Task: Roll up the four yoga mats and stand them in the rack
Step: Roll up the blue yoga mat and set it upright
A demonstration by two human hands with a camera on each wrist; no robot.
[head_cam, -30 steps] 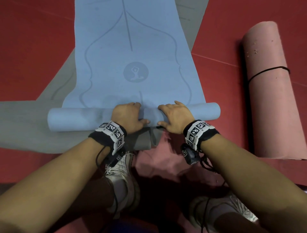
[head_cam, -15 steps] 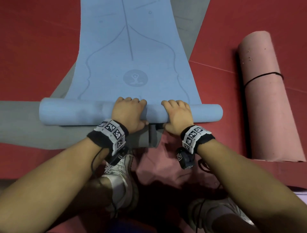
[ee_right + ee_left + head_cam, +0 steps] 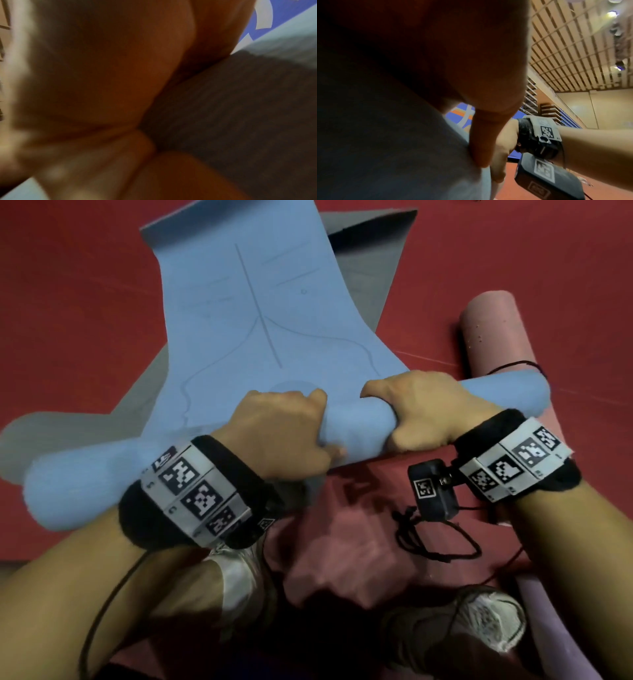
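Head view: left hand [image 3: 284, 433] and right hand [image 3: 421, 409] both gripping rolled portion of light-blue foam yoga mat [image 3: 356, 428], fingers curling over roll; unrolled part lying over grey mat [image 3: 370, 261].

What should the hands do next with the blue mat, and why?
Probably roll it one more turn forward. Both the left hand and right hand grip the rolled part of the blue mat, but a long flat stretch lies ahead over the grey mat, so rolling is far from done.
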